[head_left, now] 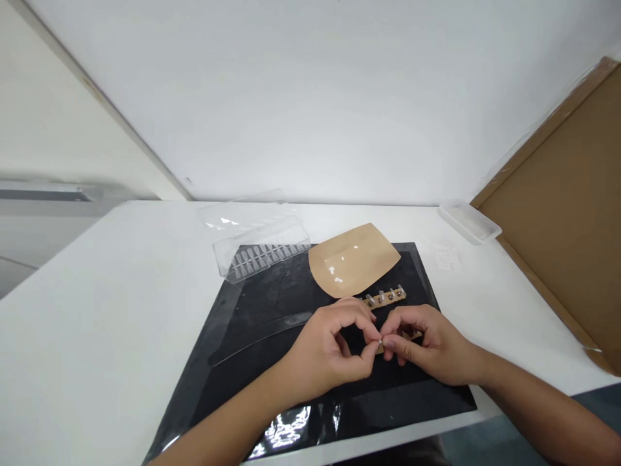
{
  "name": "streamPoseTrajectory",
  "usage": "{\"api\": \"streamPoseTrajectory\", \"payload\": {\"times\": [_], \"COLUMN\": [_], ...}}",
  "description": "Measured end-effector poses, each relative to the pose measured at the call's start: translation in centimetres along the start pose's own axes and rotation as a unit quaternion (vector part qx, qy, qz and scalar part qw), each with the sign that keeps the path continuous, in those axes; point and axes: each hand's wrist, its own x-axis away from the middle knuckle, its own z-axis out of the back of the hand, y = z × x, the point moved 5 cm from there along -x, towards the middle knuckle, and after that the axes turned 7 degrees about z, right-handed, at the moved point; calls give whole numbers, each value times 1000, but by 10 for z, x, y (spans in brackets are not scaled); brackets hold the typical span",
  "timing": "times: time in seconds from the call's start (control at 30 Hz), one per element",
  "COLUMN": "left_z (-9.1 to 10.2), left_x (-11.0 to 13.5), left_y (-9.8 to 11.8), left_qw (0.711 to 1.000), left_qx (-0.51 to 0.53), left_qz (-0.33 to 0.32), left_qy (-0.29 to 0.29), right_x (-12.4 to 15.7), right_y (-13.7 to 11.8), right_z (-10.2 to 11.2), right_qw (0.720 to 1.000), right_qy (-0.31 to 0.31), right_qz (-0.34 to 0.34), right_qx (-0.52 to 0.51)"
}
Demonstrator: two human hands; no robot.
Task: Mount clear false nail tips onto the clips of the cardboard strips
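Observation:
My left hand [334, 340] and my right hand [429, 343] meet over the black mat [233, 349]. Thumb and forefinger of each are pinched together on a tiny shiny piece [380, 343], too small to name. Part of a tan strip shows behind my right fingers, mostly hidden. Just beyond my hands lies a tan strip [400, 295] carrying several clear nail tips on small dark round mounts; my left hand covers its near end. A tan sheet [361, 259] with white flecks lies farther back. Left of my left hand is a dark curved strip [252, 335], perhaps a nail file.
A clear box [220, 255] with rows of nail tips rests on the mat's back left corner, with a clear lid [242, 210] behind it. A white plastic tray [469, 223] stands at the back right. Cardboard [563, 213] rises along the table's right side, a white wall behind.

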Motion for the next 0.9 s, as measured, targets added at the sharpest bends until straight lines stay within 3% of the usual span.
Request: {"api": "streamPoseTrajectory", "payload": {"times": [0.17,0.33,0.6,0.77,0.9], "left_z": [-1,1,2,4,4], "left_x": [0,0,1,2,4], "left_y": [1,4,6,10,19], "left_qw": [1000,999,996,990,965], "left_qx": [-15,-35,-51,-90,-170], "left_qz": [-7,-18,-36,-105,-196], "left_qy": [-19,-36,-55,-40,-49], "right_x": [0,1,3,5,3], "right_y": [-8,-16,-21,-21,-20], "right_z": [2,4,5,7,7], "right_qw": [992,968,927,911,911], "right_qy": [4,25,42,52,39], "right_qz": [65,146,240,263,267], "right_qx": [104,205,284,312,312]}}
